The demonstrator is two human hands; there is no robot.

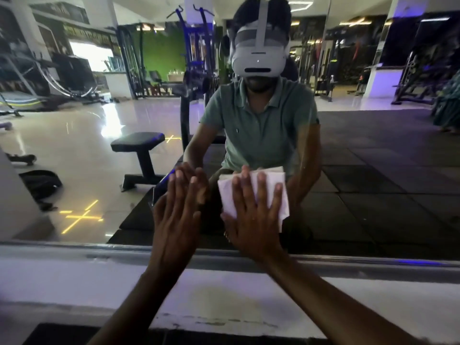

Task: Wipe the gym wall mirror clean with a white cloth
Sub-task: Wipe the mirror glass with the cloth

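A folded white cloth (256,192) lies flat against the mirror (74,145), just above its bottom edge. The right hand (251,217) presses it with straight, spread fingers, cloth extending upward past the fingertips. The left hand (178,215) rests flat just beside it, fingers together.

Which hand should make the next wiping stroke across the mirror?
The right hand: its straight fingers already press the white cloth flat against the mirror. The left hand lies bare on the glass beside it, apart from the cloth.
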